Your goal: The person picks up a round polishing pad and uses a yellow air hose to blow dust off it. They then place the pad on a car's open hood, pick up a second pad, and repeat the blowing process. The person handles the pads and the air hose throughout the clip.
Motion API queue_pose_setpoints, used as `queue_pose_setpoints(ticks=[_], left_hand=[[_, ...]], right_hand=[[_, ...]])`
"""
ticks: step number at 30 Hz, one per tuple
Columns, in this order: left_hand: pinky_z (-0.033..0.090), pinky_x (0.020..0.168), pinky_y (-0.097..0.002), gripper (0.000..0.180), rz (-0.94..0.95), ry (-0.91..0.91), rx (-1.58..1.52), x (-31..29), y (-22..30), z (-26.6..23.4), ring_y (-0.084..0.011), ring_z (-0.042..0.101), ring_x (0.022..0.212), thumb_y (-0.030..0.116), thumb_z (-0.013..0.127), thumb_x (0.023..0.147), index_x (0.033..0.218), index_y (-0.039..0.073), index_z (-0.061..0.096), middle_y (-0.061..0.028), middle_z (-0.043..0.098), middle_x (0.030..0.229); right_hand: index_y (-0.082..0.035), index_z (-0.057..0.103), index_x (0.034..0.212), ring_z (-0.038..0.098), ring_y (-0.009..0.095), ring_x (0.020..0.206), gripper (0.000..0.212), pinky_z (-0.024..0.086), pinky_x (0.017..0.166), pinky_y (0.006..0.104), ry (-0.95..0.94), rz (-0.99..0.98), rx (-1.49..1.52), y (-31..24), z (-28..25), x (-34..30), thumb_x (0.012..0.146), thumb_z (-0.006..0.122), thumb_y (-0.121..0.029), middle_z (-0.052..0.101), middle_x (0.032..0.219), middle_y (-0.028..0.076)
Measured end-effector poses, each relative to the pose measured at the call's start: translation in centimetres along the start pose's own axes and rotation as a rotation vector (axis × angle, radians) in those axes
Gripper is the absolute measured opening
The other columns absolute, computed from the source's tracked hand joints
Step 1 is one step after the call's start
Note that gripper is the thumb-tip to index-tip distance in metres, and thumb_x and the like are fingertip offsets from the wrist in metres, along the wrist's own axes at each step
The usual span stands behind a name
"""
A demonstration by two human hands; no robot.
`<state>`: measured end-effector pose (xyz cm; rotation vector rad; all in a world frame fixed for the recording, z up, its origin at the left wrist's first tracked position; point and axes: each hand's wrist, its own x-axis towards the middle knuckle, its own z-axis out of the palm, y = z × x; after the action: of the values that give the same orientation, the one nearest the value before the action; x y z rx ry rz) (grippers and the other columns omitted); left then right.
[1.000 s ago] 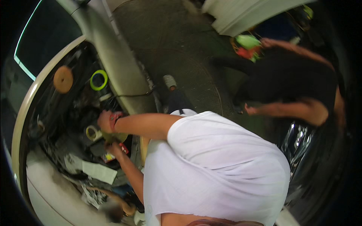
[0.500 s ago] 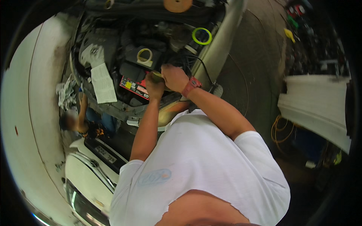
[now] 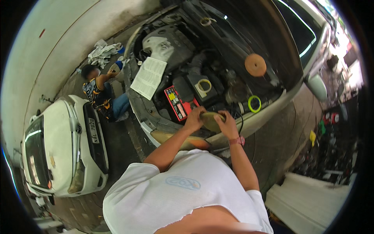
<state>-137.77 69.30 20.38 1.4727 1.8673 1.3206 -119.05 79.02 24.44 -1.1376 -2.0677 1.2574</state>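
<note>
Over the front corner of an open car engine bay, I hold a thin, round olive-gold disc (image 3: 210,122) between both hands. My left hand (image 3: 194,119) grips its left edge. The fingers of my right hand (image 3: 227,124) close on its right edge, thumb on the near face. Just beyond my left hand lies a red-topped car battery (image 3: 176,102). A cream tape roll (image 3: 203,86) rests on a black box behind the disc. Close to my right hand, a bright yellow-green tape roll (image 3: 254,104) stands by the fender.
A printed sheet (image 3: 149,78) and a white cloth (image 3: 159,47) lie over the engine. An orange disc (image 3: 255,65) and another tape roll (image 3: 205,22) sit farther back. At left, a person (image 3: 102,91) crouches by the front bumper, near a white car (image 3: 58,148). A pale panel (image 3: 307,202) stands at right.
My view has swung, so the car now appears farther right. My hands have moved apart from close together, and the disc between them now shows much more of its face.
</note>
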Motion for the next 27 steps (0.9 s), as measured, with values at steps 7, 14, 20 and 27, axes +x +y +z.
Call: queue_pose_setpoints(ticks=[7,14,20,27], left_hand=[[0.048,0.078,-0.0342,0.027,-0.064,-0.037,-0.113,-0.3,4.3,-7.0,-0.0201,0.062,0.087,-0.003,0.075,0.079,0.098,0.003,0.056,-0.0084,0.061,0.089],[0.048,0.101,-0.0316,0.052,-0.515,0.243,-0.709,-6.9,4.7,-9.7,-0.0139,0.062,0.114,0.007,0.077,0.088,0.135,0.009,0.054,-0.0024,0.064,0.12],[0.048,0.111,-0.0409,0.054,-0.585,0.707,-1.353,-18.9,7.1,-5.0,-0.0226,0.062,0.128,0.012,0.07,0.094,0.144,0.006,0.051,-0.0083,0.063,0.138],[0.046,0.112,-0.0467,0.054,-0.61,1.117,-1.301,-31.3,15.7,3.1,-0.0269,0.059,0.131,0.025,0.068,0.097,0.144,0.004,0.053,-0.0114,0.062,0.14]], right_hand=[[0.0,0.055,0.138,0.067,0.029,0.119,0.068,0.052,0.1,0.04,-0.236,-0.015,0.102,-0.2,0.1,-1.0,0.084,0.086,-0.029,0.068,0.129,0.018],[-0.001,0.054,0.14,0.059,0.03,0.131,0.066,0.046,0.11,0.0441,-0.377,-0.012,0.052,1.3,-0.4,-0.6,0.089,0.082,-0.03,0.061,0.14,0.018],[0.0,0.062,0.131,0.063,0.03,0.121,0.046,0.052,0.103,0.0414,-0.452,-0.163,-0.048,1.6,-1.2,0.0,0.094,0.076,-0.023,0.065,0.131,0.017],[0.0,0.065,0.124,0.066,0.027,0.111,0.034,0.053,0.094,0.0378,-0.469,-0.312,0.1,2.5,-0.7,-0.7,0.095,0.073,-0.018,0.068,0.121,0.015]])
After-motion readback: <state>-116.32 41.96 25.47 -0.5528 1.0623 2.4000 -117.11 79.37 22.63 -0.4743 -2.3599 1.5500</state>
